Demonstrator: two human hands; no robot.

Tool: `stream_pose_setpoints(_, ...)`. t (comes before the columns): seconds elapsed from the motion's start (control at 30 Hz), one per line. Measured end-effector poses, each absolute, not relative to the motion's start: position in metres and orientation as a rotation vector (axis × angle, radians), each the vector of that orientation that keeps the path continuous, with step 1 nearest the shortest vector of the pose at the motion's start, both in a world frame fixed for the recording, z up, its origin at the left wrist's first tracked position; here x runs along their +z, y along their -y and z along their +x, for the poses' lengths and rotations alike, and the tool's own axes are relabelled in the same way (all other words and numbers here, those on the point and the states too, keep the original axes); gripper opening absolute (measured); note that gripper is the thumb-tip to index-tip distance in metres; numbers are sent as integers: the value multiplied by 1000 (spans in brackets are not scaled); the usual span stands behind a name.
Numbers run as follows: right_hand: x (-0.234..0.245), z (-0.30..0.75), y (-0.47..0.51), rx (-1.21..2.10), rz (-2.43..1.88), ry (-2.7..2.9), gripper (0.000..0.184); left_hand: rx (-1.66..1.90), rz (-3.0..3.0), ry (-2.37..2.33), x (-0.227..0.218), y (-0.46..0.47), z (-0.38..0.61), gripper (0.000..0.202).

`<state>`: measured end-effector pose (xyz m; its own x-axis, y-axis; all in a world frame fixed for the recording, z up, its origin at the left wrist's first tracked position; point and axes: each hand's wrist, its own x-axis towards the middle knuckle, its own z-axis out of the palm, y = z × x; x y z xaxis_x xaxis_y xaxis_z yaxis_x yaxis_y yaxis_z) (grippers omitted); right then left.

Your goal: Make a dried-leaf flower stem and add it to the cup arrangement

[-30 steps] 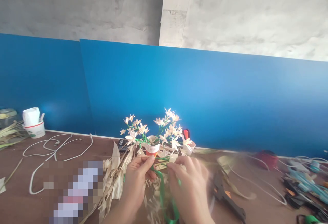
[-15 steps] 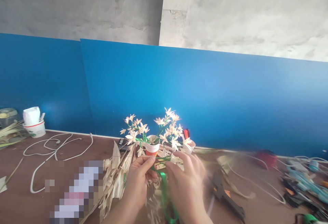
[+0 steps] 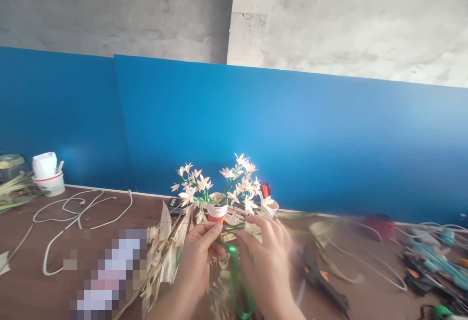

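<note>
In the middle of the head view, my left hand (image 3: 201, 247) pinches a thin green stem (image 3: 234, 229) between thumb and fingers. My right hand (image 3: 265, 256) is just to the right, its thumb and fingertips closed around the other end of this stem; its fingers partly hide the grip. A shiny green ribbon (image 3: 233, 271) hangs in a loop from my left fingertips down between the hands. Just beyond stands a red and white paper cup (image 3: 217, 211) holding sprays of cream flowers (image 3: 244, 183) on green stems. Dried husks (image 3: 164, 256) lie beneath and left of my hands.
A black glue gun (image 3: 321, 281) lies to the right of my right hand. Further right are scissors (image 3: 427, 281) and a red roll (image 3: 380, 226). At left, a white cable (image 3: 78, 220) curls near a white tub (image 3: 50, 183). A blue partition (image 3: 256, 130) borders the table's back.
</note>
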<state>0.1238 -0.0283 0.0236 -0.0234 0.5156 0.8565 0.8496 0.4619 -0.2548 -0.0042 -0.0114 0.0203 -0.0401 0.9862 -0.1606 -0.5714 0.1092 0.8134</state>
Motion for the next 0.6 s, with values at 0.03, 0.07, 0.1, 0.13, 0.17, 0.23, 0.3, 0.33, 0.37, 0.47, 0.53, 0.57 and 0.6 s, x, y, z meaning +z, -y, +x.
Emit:
stream_pose_setpoints(0.03,22,123,28,-404,-1190,1678,17,1396,616,-878,20,12,-4,32)
stream_pose_setpoints(0.07,21,122,28,-404,-1192,1669,16,1399,615,-879,20,12,-3,32)
stream_pose_setpoints(0.1,20,122,28,-403,-1194,1659,15,1402,611,-879,20,12,-3,32)
stream_pose_setpoints(0.13,19,121,28,-401,-1196,1652,15,1403,605,-874,20,12,-2,31)
stream_pose_setpoints(0.17,19,120,27,-400,-1196,1644,16,1402,599,-864,20,12,-2,31)
stream_pose_setpoints(0.23,17,119,27,-397,-1187,1639,17,1392,576,-840,20,12,0,30)
stream_pose_setpoints(0.3,16,118,26,-394,-1177,1638,17,1371,558,-823,20,13,1,31)
stream_pose_setpoints(0.33,15,118,26,-395,-1174,1635,17,1359,554,-819,20,13,2,31)
stream_pose_setpoints(0.37,15,117,25,-397,-1171,1633,17,1350,556,-815,20,14,2,30)
stream_pose_setpoints(0.47,13,117,24,-411,-1160,1618,17,1349,585,-811,19,15,3,29)
stream_pose_setpoints(0.53,13,117,24,-405,-1158,1614,17,1372,607,-818,18,15,3,30)
stream_pose_setpoints(0.57,14,117,24,-395,-1161,1616,17,1383,620,-824,18,15,3,30)
stream_pose_setpoints(0.6,14,117,25,-383,-1163,1618,17,1395,631,-830,17,15,3,31)
